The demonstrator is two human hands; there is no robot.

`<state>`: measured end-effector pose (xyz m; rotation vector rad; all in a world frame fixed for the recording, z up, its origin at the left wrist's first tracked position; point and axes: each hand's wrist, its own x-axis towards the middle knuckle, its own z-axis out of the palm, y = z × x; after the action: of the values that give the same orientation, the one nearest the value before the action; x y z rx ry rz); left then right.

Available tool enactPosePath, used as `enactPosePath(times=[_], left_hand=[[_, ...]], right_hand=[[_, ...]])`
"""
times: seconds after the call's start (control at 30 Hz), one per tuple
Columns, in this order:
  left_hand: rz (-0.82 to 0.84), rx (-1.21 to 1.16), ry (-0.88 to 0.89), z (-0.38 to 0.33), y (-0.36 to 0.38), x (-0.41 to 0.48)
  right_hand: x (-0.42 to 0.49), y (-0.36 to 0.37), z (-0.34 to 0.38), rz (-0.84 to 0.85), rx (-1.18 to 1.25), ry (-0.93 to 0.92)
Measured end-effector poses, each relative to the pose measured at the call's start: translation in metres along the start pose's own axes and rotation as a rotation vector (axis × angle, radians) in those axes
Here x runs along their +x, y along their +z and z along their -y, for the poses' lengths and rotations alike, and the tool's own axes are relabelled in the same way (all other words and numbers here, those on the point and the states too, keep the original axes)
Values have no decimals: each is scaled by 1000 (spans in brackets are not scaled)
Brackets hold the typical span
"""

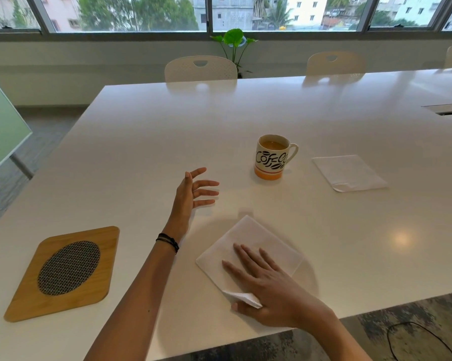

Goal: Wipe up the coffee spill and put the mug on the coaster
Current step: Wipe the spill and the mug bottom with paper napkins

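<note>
White napkin (248, 254) at lower centre lies under our flat right hand (271, 285), seemingly mid-wipe, while our empty, spread left hand (191, 194) must next carry the mug (271, 158) centre-right to the coaster (63, 272) lower left.

1. a white ceramic mug (271, 158) with black "coffee" lettering and an orange base band stands upright right of the frame's centre, holding brown coffee, handle to the right.
2. a rounded square wooden coaster (63, 273) with a dark woven oval inset lies flat at lower left, well apart from the mug.
3. a white paper napkin (248, 246) lies flat at lower centre, one corner folded up.
</note>
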<state>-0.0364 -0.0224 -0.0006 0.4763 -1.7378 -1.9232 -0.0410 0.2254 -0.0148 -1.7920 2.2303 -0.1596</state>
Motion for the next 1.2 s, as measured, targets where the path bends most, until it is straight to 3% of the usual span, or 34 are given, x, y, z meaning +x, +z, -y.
enactPosePath(times=[0.3,0.57,1.0,1.2], left_hand=[[-2,4,5,0,-1,0],[2,-3,9,0,-2,0],[-8,-17,15,0,-4,3],[8,-16,9,0,-4,3]], right_hand=[[-6,-5,-4,-17,139,-41],[-10,-19,-2,-29,630,29],[-34,-49,-12,136,1168,263],[-37,-42,-28,64,1377,406]])
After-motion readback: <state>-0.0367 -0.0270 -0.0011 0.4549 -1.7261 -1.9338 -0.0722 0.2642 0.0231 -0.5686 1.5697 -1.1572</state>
